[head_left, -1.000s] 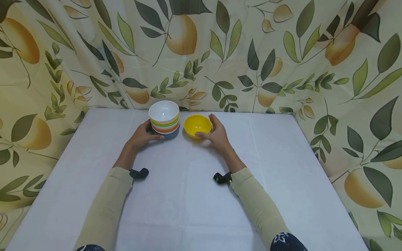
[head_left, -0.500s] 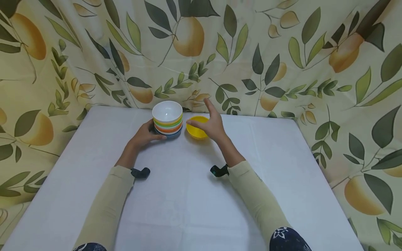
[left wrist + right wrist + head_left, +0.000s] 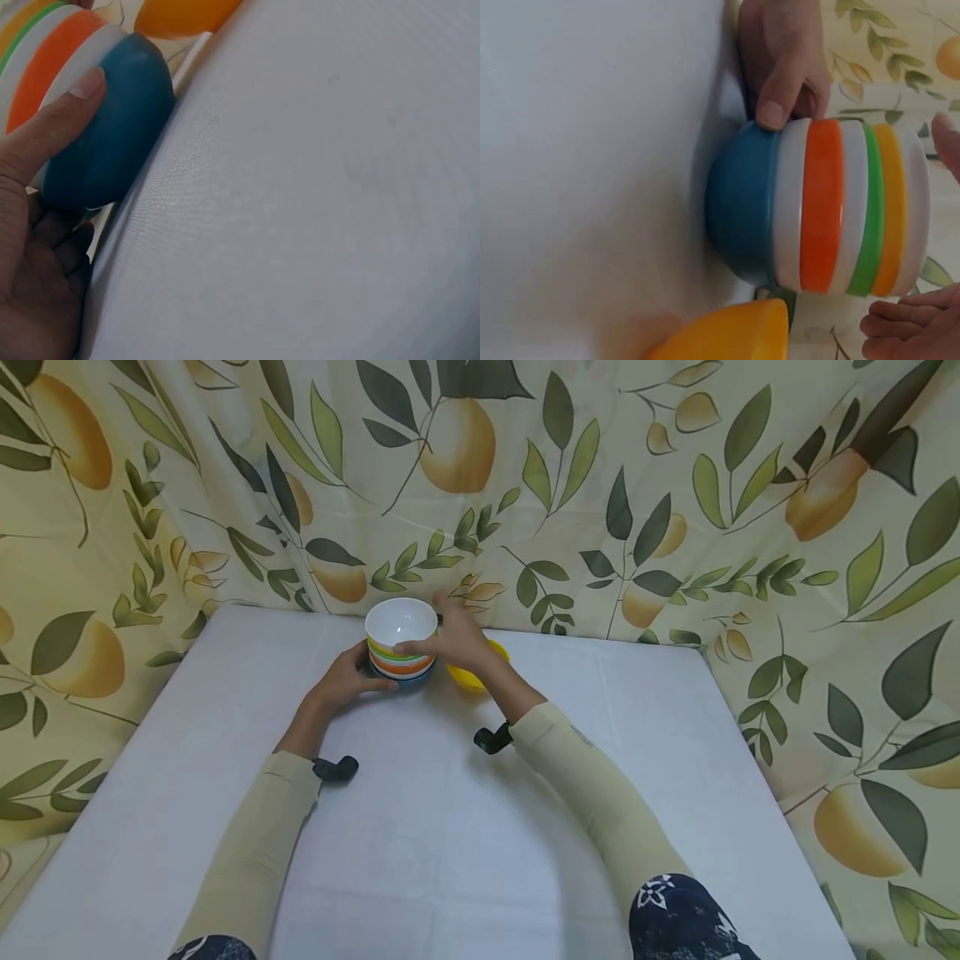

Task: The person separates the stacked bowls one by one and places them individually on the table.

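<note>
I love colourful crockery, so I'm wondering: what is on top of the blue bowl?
Stacked bowls, showing white, orange, white, green, yellow and white bands upward. The top bowl is white inside. The inside of the blue bowl is covered, unseen.

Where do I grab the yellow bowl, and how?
Probably pinch the yellow bowl by its rim, coming from above on the right, thumb inside. It stands mouth-up and widens toward that edge, while the striped stack sits close on its left, seeming to leave little finger room there.
</note>
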`<state>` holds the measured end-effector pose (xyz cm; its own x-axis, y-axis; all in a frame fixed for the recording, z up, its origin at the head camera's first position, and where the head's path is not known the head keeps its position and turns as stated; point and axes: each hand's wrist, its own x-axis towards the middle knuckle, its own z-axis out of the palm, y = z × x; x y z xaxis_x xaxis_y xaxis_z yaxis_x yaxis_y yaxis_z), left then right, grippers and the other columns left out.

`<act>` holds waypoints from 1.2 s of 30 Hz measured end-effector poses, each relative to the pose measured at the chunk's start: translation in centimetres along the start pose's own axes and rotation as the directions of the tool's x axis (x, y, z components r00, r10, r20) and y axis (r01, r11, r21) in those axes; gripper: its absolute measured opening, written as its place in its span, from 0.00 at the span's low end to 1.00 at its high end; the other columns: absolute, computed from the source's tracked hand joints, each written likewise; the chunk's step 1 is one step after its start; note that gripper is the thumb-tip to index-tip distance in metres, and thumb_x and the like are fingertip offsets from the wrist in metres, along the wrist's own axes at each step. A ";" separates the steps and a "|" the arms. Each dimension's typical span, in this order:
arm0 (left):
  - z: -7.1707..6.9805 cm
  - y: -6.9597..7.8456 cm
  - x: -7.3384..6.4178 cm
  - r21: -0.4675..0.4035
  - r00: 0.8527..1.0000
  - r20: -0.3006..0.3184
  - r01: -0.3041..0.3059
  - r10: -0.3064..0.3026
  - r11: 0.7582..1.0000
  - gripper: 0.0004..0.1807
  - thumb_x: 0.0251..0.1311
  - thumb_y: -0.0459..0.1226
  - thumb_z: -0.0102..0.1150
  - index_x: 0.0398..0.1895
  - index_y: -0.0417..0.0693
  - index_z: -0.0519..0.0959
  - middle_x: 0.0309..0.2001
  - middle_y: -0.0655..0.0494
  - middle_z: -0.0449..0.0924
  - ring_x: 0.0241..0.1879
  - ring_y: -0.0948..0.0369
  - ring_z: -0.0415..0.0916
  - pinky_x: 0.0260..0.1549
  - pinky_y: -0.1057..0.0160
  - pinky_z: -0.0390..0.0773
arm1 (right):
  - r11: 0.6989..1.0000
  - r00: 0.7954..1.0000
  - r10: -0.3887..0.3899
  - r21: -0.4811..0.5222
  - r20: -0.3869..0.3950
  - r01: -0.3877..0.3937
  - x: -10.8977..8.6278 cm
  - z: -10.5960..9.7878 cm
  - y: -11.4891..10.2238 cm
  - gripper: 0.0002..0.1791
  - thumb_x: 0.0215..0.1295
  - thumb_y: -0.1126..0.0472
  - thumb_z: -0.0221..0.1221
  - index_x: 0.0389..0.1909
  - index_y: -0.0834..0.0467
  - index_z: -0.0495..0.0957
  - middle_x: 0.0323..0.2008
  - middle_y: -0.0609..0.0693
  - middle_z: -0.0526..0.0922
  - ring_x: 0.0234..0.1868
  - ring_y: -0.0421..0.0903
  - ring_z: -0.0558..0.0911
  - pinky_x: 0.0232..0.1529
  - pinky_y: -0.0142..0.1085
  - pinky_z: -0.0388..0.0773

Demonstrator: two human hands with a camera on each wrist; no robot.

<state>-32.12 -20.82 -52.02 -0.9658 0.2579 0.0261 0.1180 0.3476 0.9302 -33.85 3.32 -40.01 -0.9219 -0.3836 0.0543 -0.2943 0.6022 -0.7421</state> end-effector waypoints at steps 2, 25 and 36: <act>0.0 0.0 0.0 0.007 1.000 -0.001 -0.004 0.004 1.000 0.59 0.54 0.40 0.83 0.85 0.46 0.55 0.78 0.43 0.62 0.79 0.47 0.54 0.79 0.44 0.52 | 0.999 0.999 -0.035 -0.003 0.018 0.035 0.4 0.5 0.0 0.58 0.51 0.42 0.80 0.77 0.63 0.63 0.69 0.58 0.75 0.66 0.53 0.76 0.65 0.46 0.78; 0.4 -0.2 0.0 -0.024 1.000 0.000 -0.010 0.010 1.000 0.57 0.55 0.34 0.81 0.84 0.40 0.54 0.78 0.38 0.62 0.80 0.43 0.52 0.78 0.40 0.50 | 1.000 0.999 -0.030 0.007 -0.037 0.030 0.6 1.8 0.1 0.49 0.53 0.46 0.81 0.70 0.63 0.70 0.61 0.57 0.80 0.58 0.52 0.80 0.57 0.43 0.83; 0.3 0.1 -0.1 -0.029 1.000 -0.004 -0.002 0.001 1.000 0.59 0.54 0.38 0.83 0.84 0.44 0.54 0.78 0.42 0.62 0.80 0.46 0.52 0.78 0.42 0.52 | 0.999 0.998 -0.024 0.025 -0.066 0.025 0.8 2.0 0.2 0.51 0.52 0.45 0.81 0.72 0.63 0.69 0.60 0.56 0.81 0.58 0.52 0.80 0.56 0.42 0.83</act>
<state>-31.91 -20.60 -52.03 -0.9664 0.2553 0.0287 0.1127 0.3207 0.9405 -34.20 1.74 -41.43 -0.9293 -0.3505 0.1162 -0.3113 0.5744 -0.7571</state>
